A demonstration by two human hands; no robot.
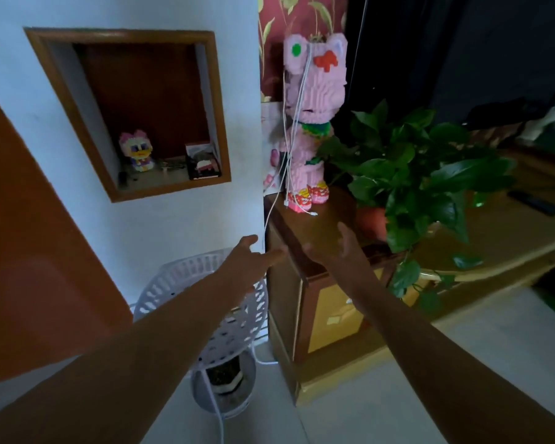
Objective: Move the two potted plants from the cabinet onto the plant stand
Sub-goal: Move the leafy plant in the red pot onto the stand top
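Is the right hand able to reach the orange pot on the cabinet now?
Probably yes. The open right hand is near the orange pot on the cabinet, with nothing between them. Only hanging leaves partly cover the pot.

You find no readable text, label or number anywhere here. The small box (202, 160) in the wall niche (127, 113) shows only blurred print.
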